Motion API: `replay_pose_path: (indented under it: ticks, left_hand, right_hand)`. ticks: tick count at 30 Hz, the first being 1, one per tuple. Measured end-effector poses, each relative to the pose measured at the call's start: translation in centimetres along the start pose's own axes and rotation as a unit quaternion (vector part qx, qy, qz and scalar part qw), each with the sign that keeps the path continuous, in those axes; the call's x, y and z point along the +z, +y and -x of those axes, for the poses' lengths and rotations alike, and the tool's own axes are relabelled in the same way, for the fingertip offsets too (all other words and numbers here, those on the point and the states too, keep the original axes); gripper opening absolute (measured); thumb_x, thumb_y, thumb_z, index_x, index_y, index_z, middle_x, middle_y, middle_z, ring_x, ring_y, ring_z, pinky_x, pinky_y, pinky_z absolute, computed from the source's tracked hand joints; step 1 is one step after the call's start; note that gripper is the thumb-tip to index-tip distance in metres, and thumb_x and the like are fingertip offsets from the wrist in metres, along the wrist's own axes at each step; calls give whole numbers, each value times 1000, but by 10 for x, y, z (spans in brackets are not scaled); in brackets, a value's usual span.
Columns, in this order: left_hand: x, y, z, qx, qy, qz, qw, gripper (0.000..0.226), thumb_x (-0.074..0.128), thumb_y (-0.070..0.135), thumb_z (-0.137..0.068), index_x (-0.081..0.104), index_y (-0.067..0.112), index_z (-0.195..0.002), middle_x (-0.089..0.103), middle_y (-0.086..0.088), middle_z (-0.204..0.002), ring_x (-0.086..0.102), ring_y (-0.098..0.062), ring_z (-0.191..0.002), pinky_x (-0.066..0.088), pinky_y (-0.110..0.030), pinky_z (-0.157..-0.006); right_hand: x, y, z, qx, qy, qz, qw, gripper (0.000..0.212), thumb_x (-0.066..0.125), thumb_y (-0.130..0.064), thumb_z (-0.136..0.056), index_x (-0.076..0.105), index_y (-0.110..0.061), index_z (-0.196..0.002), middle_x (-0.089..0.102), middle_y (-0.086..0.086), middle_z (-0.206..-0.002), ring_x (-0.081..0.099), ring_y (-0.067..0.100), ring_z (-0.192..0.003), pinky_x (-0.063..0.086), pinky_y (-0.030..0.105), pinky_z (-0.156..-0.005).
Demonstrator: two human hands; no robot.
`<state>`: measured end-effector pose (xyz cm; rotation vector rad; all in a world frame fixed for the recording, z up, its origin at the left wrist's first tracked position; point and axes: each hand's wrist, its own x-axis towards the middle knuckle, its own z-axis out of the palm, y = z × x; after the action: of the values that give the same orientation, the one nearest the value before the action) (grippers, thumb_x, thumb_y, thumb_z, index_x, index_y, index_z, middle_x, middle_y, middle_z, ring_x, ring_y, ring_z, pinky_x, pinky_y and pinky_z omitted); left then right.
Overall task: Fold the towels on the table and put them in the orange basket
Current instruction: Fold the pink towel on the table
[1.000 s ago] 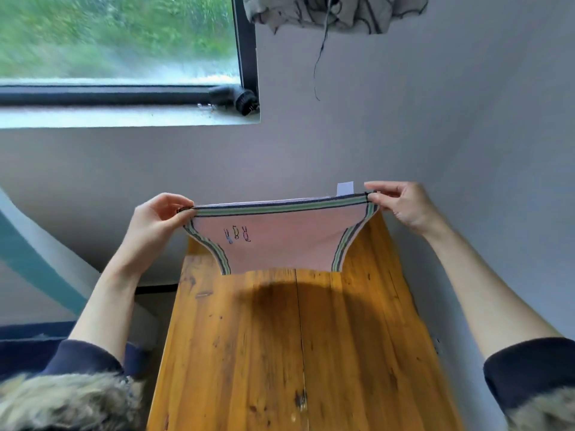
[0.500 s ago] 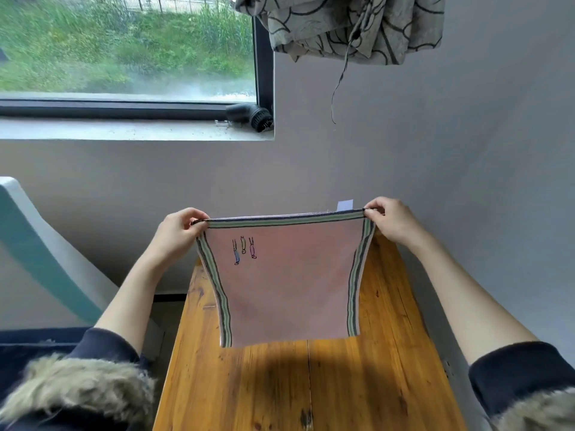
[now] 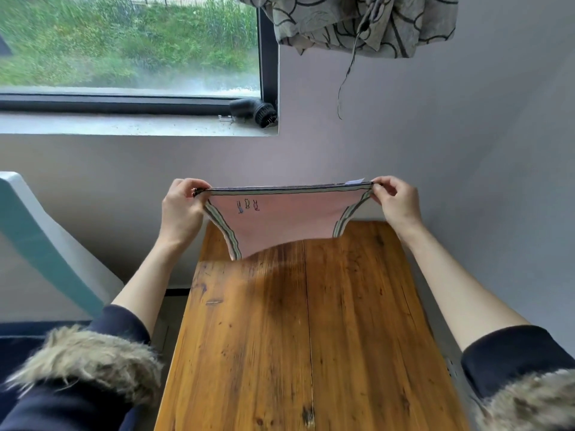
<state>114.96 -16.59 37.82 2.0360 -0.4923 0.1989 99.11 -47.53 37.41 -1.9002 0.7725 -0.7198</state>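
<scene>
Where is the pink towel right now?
In the head view the pink towel hangs in the middle, over the far end of the wooden table, pinched at its top corners by the left hand and right hand.

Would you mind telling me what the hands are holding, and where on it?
The pink towel: left hand pinches its top left corner, right hand its top right corner.

A room in a home, by a window.

Narrow varnished wooden plank table at frame centre vs plain grey painted wall; black-framed window upper left w/ wet green grass outside, concrete sill w/ black round brush; patterned grey fabric curtain bunched top right.
</scene>
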Motion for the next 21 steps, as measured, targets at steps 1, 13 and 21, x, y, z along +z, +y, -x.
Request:
replay_pose_path:
  ticks: [1,13,21]
  left_hand:
    - [0,-3,6,1,-4,9,1000,9,60,6,-88,65,8,-95,55,-3,-99,55,-16,-90,42,-23,-84]
    - [24,-91,160,-158,-328,-86,927,9,61,5,-86,67,11,-87,67,-6,-89,62,-22,-87,49,-29,-76]
    - [20,-121,231,-288,-545,-102,781,6,57,11,-89,63,14,-90,65,-6,-92,58,-17,-86,49,-25,-73]
  right_hand:
    - [-2,3,6,0,1,-3,1000,14,55,-7,-90,67,-11,-96,64,4,-90,64,27,-94,50,45,-93]
    - [-17,134,137,220,-177,129,951,11,55,-11,-92,64,-14,-95,64,7,-100,61,26,-100,54,41,-87]
    - [-45,168,214,352,-353,210,841,10,55,-15,-92,65,-13,-91,65,4,-92,61,18,-88,52,23,-67]
